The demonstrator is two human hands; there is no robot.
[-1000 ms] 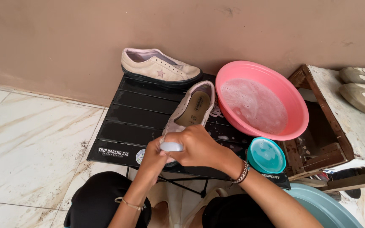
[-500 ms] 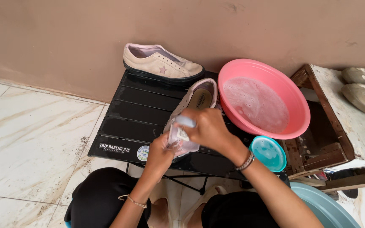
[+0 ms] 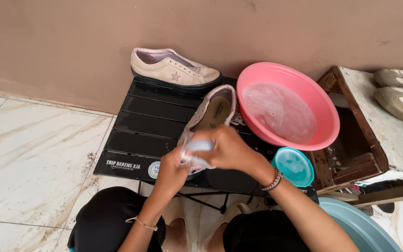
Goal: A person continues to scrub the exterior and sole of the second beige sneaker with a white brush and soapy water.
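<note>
A pale, soft cloth was bunched against the toe of a beige suede sneaker lying on a black slatted folding table. The right hand was closed over the cloth from above; the left hand gripped it from below. A matching sneaker stood upright by the wall. Beside the table's right edge sat a round pink plastic basin of foamy water, with a small teal tub just in front.

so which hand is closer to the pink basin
The right hand. It sits just left of and below the pink basin, over the heel of the shoe. The left hand is farther away, lower and to the left.
</note>
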